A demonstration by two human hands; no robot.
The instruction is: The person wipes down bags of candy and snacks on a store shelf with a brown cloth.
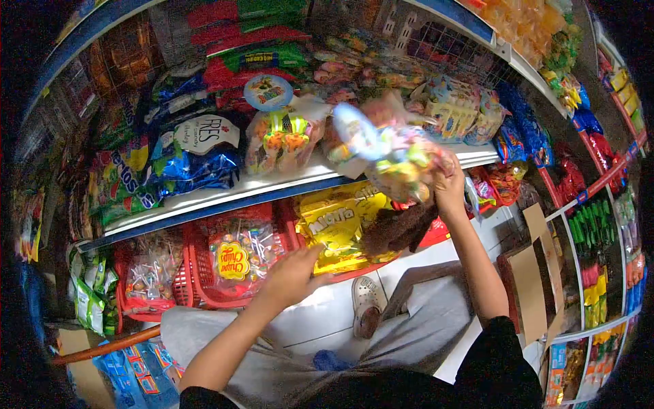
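Observation:
My right hand (448, 184) is closed on a clear bag of colourful candy (402, 160) with a light blue label, blurred by motion, in front of the shelf edge. Just below that hand is a dark brown fuzzy thing (395, 232), overlapping a yellow candy bag (334, 221). Nothing shows in my left hand (293, 278), its thumb and fingers apart. It is close to the yellow bag and to a red basket (199, 273) of Chupa Chups lollipops (235, 259).
On the shelf (286, 180) stand a blue FRES candy bag (194, 160), a clear bag of orange-and-green sweets (283, 140) and other packets. Another red basket (119, 286) is at lower left. An open cardboard box (528, 290) and a product rack (579, 204) flank the right.

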